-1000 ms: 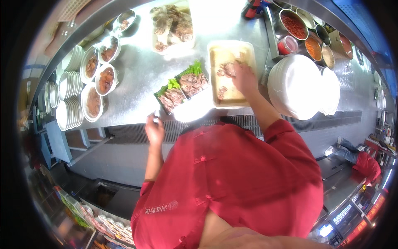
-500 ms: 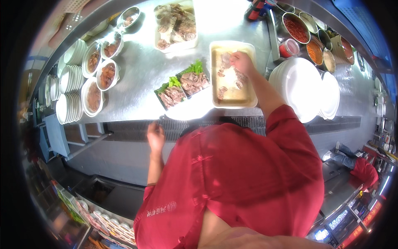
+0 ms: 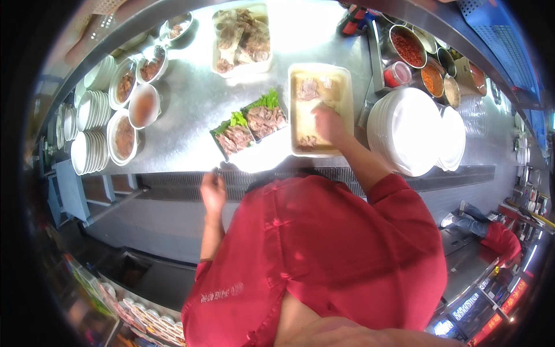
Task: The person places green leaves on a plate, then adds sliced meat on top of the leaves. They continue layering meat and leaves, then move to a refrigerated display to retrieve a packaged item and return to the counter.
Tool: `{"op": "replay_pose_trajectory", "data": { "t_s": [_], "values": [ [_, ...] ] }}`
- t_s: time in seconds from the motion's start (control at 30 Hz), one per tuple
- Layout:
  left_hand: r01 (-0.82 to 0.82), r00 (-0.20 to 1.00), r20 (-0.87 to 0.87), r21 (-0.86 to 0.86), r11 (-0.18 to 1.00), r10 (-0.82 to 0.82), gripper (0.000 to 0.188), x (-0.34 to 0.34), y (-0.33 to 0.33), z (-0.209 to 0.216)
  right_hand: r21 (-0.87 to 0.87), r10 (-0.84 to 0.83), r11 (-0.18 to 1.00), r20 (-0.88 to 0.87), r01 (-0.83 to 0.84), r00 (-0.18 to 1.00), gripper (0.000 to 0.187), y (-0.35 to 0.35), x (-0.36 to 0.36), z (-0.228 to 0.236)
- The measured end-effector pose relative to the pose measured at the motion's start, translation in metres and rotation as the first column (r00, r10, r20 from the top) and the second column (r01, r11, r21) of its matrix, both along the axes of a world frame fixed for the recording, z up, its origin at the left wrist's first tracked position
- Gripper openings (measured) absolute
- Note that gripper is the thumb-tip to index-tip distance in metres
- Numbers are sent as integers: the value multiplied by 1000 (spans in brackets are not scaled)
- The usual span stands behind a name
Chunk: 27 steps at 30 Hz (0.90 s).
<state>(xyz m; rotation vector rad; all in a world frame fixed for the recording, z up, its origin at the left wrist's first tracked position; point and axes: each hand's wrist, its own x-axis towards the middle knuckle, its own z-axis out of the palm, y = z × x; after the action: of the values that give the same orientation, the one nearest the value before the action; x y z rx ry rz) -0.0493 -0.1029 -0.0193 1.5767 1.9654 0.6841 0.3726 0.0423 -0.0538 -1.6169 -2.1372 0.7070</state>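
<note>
My right hand (image 3: 329,122) is down inside a cream rectangular tray (image 3: 348,115), its fingers bunched and partly hidden, so what they hold cannot be made out. Within the tray lie cooked meat pieces (image 3: 308,89) beyond the hand and a smaller meat scrap (image 3: 307,141) nearer me. To the tray's left is a dark two-part dish (image 3: 252,136), filled with sliced meat (image 3: 266,120) on green lettuce (image 3: 269,98). My left hand (image 3: 213,191) hangs just off the counter's front edge, fingers curled; a small dark thing shows at its fingertips, too small to name.
Another tray (image 3: 243,74) holds large meat chunks at the back. Bowls of food (image 3: 123,137) and stacked white dishes (image 3: 89,152) stand left. White plate stacks (image 3: 404,130) and seasoning pots (image 3: 408,46) stand right. A person in red (image 3: 500,240) is at the far right.
My right hand has moved nearer me within the tray, and meat now lies gathered at its far end. The left hand stays curled by the counter edge. The whole view has shifted slightly.
</note>
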Motion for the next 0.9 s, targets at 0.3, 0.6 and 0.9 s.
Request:
{"op": "replay_pose_trajectory", "data": {
  "t_s": [0.3, 0.6, 0.9],
  "values": [
    [22, 988, 157, -240, 970, 17, 33, 38, 37, 35, -180, -264, 942, 120, 283, 957, 17, 18, 20, 5],
    [227, 940, 249, 53, 972, -233, 28, 72, 65, 29, -93, -206, 961, 391, 261, 897, 28, -17, 10, -7],
    [220, 852, 515, -187, 958, -95, 37, 90, 77, 31, -272, -240, 946, -221, 176, 945, 52, -5, 20, 34]
  ]
}}
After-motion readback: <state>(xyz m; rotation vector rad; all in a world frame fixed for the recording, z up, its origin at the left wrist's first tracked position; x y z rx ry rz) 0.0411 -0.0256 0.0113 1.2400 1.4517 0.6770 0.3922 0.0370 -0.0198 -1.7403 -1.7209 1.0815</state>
